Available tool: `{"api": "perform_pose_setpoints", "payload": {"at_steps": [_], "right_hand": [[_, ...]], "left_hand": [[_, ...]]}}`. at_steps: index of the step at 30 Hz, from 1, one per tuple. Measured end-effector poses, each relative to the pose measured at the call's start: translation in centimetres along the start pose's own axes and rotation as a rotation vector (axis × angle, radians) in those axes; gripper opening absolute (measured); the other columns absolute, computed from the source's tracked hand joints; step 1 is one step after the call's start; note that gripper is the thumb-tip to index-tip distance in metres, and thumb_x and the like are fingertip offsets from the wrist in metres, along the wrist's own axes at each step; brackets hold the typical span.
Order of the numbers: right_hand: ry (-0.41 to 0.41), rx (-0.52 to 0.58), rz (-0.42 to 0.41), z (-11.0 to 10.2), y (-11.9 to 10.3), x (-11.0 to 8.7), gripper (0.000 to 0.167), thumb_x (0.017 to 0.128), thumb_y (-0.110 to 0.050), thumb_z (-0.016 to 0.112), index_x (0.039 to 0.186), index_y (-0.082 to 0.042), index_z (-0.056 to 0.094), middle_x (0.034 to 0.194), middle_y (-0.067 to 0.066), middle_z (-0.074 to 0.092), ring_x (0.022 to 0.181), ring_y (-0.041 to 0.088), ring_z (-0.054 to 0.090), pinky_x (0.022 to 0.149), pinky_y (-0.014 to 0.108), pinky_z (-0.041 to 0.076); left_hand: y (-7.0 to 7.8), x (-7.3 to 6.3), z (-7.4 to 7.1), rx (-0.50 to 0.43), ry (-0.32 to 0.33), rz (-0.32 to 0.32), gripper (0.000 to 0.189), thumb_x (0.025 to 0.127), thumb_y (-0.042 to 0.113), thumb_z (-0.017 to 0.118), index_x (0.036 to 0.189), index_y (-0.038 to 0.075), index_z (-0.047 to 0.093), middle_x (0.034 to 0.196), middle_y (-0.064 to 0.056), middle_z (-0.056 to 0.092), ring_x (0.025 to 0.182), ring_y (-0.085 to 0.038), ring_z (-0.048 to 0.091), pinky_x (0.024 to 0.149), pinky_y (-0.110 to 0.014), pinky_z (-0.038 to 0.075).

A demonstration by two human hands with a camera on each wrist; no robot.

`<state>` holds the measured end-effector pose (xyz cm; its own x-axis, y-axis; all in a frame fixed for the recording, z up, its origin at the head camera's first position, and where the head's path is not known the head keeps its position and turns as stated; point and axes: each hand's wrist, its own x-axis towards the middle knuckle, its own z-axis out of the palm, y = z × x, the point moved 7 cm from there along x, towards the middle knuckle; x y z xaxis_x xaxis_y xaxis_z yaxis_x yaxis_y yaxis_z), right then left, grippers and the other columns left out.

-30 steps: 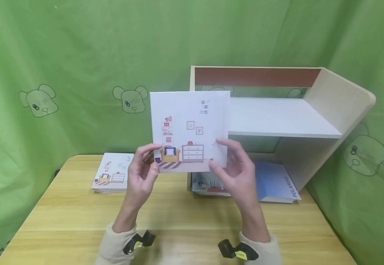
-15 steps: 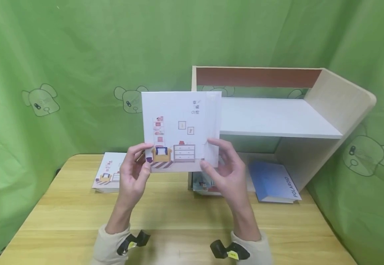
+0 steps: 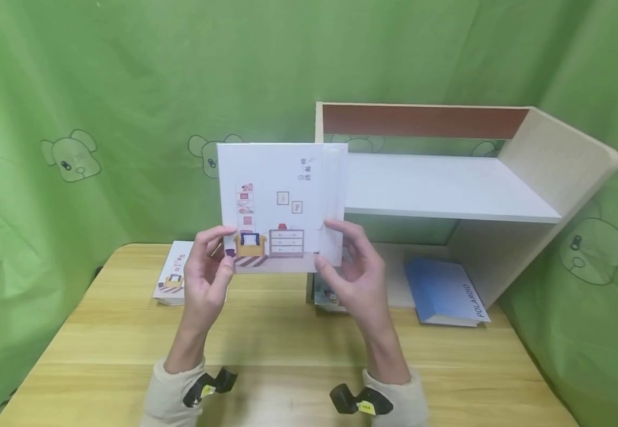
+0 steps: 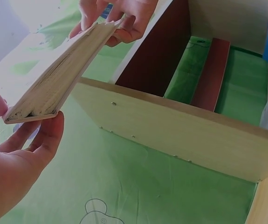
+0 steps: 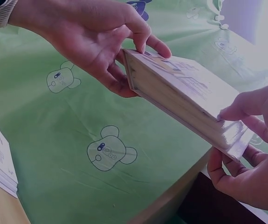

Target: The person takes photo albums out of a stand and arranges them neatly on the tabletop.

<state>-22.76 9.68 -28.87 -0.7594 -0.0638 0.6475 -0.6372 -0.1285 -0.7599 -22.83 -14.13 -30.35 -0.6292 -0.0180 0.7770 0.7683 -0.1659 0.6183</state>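
Observation:
A square white book, its cover printed with an armchair and a chest of drawers, is held up above the table in both hands. My left hand grips its lower left edge, thumb in front and other fingers at the side and behind. On the lower right edge, my right hand pinches it the same way. The left wrist view shows the page block of the book between the two hands. In the right wrist view the book is tilted, with fingers under both ends.
A matching white book lies on the wooden table at the left, partly behind my left hand. A two-level shelf stands at the back right. On its lower level lie a blue POLAROID book and a teal book, mostly hidden.
Both hands have moved left together with the book, covering more of the book on the table. The grip looks the same. The view has shifted slightly.

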Motion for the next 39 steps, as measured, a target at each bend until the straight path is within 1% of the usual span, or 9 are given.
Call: {"api": "perform_pose_setpoints", "payload": {"at_steps": [6, 14, 19, 24, 33, 39], "right_hand": [[-0.007, 0.003, -0.017, 0.8, 0.2, 0.2, 0.060, 0.084, 0.018, 0.066, 0.140, -0.004, 0.058, 0.143, 0.013, 0.052, 0.126, 0.034, 0.053, 0.102, 0.044, 0.055], [-0.033, 0.014, -0.019, 1.9, 1.0, 0.3, 0.060, 0.085, 0.018, 0.066, 0.140, -0.004, 0.057, 0.142, 0.013, 0.053, 0.123, 0.034, 0.054, 0.102, 0.044, 0.055], [-0.035, 0.015, -0.020, 2.3, 1.1, 0.5, 0.061, 0.085, 0.017, 0.067, 0.141, -0.005, 0.057, 0.142, 0.012, 0.052, 0.123, 0.034, 0.054, 0.103, 0.045, 0.055], [-0.028, 0.024, -0.021, 2.7, 1.3, 0.7, 0.061, 0.084, 0.018, 0.067, 0.140, -0.004, 0.057, 0.143, 0.012, 0.052, 0.122, 0.035, 0.054, 0.102, 0.046, 0.055], [-0.017, 0.041, -0.007, 2.9, 2.3, 0.9, 0.061, 0.084, 0.020, 0.066, 0.140, -0.002, 0.056, 0.144, 0.011, 0.051, 0.127, 0.033, 0.053, 0.104, 0.046, 0.053], [-0.015, 0.058, 0.000, 3.3, 2.9, 1.1, 0.060, 0.085, 0.018, 0.066, 0.140, -0.003, 0.057, 0.144, 0.010, 0.052, 0.130, 0.033, 0.053, 0.104, 0.046, 0.053]], "left_hand": [[0.2, 0.1, -0.7, 0.009, 0.018, -0.006, 0.045, 0.087, -0.018, 0.039, 0.132, -0.014, 0.044, 0.134, -0.019, 0.060, 0.119, -0.033, 0.060, 0.097, -0.038, 0.057], [0.4, 0.0, -2.0, 0.031, 0.048, -0.029, 0.044, 0.090, -0.016, 0.039, 0.133, -0.013, 0.045, 0.133, -0.018, 0.062, 0.111, -0.032, 0.064, 0.091, -0.036, 0.059], [0.5, 0.1, -2.4, 0.036, 0.059, -0.038, 0.045, 0.089, -0.017, 0.038, 0.133, -0.012, 0.046, 0.134, -0.018, 0.062, 0.111, -0.032, 0.064, 0.090, -0.036, 0.060], [0.6, 0.3, -2.8, 0.048, 0.064, -0.037, 0.046, 0.088, -0.017, 0.038, 0.133, -0.011, 0.047, 0.134, -0.019, 0.062, 0.110, -0.032, 0.064, 0.089, -0.036, 0.060], [0.0, 0.3, -3.1, 0.049, 0.060, -0.053, 0.047, 0.088, -0.019, 0.039, 0.134, -0.011, 0.047, 0.135, -0.019, 0.061, 0.113, -0.034, 0.063, 0.091, -0.036, 0.060], [-0.4, 0.4, -3.5, 0.051, 0.074, -0.076, 0.047, 0.088, -0.019, 0.039, 0.134, -0.011, 0.047, 0.134, -0.021, 0.060, 0.113, -0.034, 0.063, 0.091, -0.036, 0.060]]}}
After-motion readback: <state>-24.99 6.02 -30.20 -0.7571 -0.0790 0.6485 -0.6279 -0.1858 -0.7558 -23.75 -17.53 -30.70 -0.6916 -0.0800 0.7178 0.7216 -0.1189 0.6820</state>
